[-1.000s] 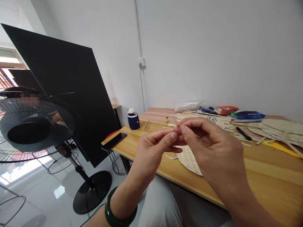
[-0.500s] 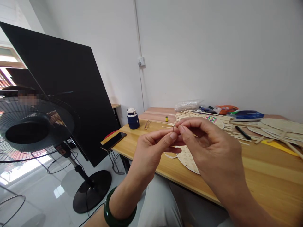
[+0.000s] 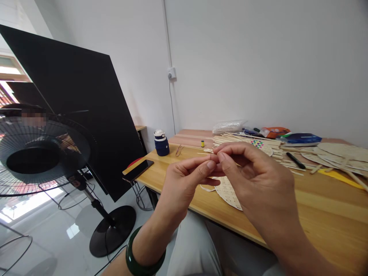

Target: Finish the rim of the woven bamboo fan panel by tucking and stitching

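Observation:
Fingertips meet in front of me over the table's front edge. My left hand [image 3: 186, 184], with a dark green bangle [image 3: 132, 251] on its wrist, is closed in a pinch of thumb and forefinger. A thin dark sliver shows at its fingertips, too fine to name. My right hand [image 3: 255, 184] pinches at the same spot, its thumb and fingers pressed together; what it holds is hidden. Behind and below both hands lies a round woven fan [image 3: 228, 194], partly covered by the right hand, with a pale strip [image 3: 207, 188] at its left edge.
On the wooden table [image 3: 322, 214] are a yellow thread spool [image 3: 202, 143], a blue bottle [image 3: 161, 145], a phone [image 3: 140, 170], scissors [image 3: 179, 150], bamboo strips [image 3: 230, 140], a black pen [image 3: 295, 160] and several woven fans [image 3: 345, 153]. A standing fan [image 3: 110, 230] is at left, by a black panel [image 3: 77, 96].
The view has shifted very slightly. Both hands keep the same pinched pose at the same place.

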`<state>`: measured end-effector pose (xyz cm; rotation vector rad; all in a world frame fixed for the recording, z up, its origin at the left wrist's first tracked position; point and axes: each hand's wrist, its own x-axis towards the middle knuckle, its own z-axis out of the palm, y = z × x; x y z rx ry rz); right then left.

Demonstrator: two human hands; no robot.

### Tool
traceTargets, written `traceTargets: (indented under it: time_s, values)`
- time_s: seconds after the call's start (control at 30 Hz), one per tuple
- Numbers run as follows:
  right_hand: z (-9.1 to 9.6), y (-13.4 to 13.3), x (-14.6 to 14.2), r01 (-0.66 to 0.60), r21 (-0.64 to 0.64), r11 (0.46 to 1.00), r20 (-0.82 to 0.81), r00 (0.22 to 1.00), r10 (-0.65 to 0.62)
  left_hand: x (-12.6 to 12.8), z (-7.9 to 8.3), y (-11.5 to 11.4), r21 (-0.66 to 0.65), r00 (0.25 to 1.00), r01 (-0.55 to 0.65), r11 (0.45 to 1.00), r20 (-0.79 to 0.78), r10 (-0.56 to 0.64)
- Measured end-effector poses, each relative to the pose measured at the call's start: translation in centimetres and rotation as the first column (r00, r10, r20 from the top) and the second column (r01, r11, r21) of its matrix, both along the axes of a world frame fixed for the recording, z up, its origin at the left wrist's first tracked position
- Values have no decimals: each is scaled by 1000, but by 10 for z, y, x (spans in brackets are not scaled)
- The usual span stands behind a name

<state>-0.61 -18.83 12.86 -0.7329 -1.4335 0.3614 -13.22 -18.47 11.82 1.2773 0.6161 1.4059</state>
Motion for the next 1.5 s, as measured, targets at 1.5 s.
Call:
traceTargets:
  time_s: [1.5]
  values:
    - [-11,5,5,-169,-283,944,-107,984,144,-4,-7,1,-23,979,-63,998,-197,58]
